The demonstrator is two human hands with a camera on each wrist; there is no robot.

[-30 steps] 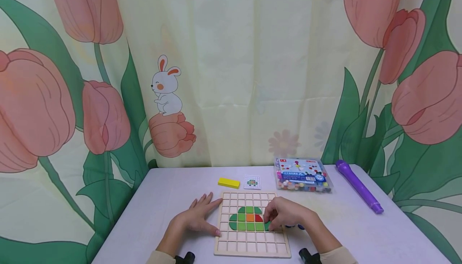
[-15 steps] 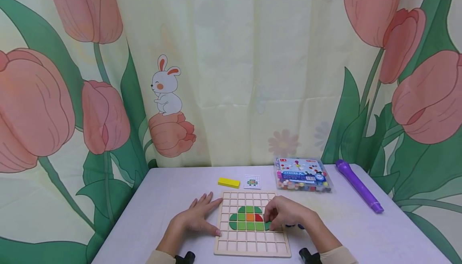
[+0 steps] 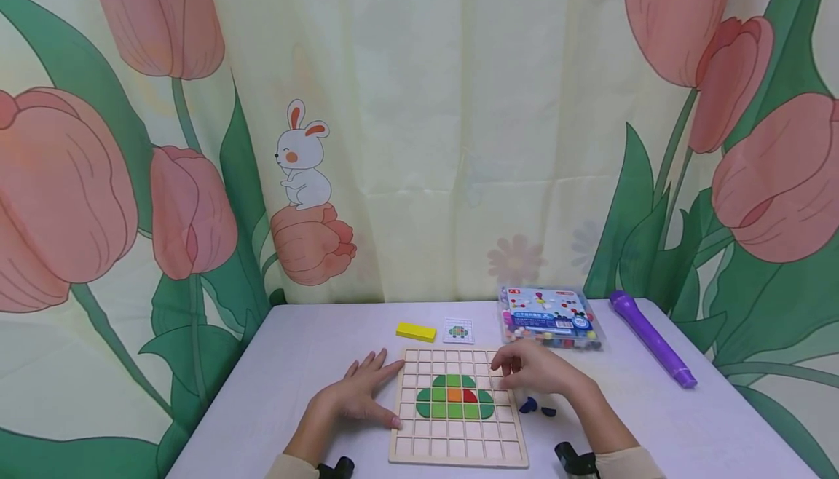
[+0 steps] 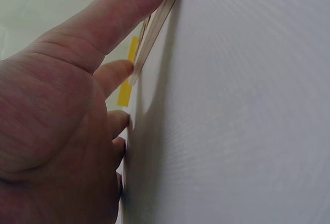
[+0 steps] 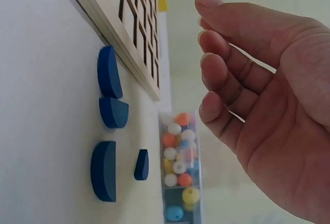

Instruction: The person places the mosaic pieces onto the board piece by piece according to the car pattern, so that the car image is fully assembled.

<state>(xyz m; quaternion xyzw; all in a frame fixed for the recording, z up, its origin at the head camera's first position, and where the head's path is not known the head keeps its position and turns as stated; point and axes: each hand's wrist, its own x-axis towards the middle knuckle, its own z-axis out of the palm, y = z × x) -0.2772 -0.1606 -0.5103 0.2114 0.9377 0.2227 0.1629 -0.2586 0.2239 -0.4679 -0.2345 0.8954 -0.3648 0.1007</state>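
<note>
A wooden grid board (image 3: 459, 462) lies on the table, holding a pattern of light green squares (image 3: 454, 411), dark green rounded pieces (image 3: 486, 408), an orange square (image 3: 454, 394) and a red piece (image 3: 469, 395). My left hand (image 3: 357, 393) has its fingers spread, with thumb and index finger touching the board's left edge. Over the board's right side hovers my right hand (image 3: 539, 368), fingers loosely bent and nothing between them in the right wrist view. Several dark blue curved pieces (image 5: 104, 171) lie beside the board, below this hand.
Behind the board are a yellow block (image 3: 416, 331) and a small pattern card (image 3: 458, 330). A clear box of colored beads (image 3: 552, 319) stands at the back right, with a purple tube (image 3: 652, 338) to its right. A tulip-print curtain (image 3: 419, 137) hangs behind the table.
My right hand has let go of the dark green piece at the pattern's right end and risen back and to the right, uncovering it and the blue pieces. The left hand stays put.
</note>
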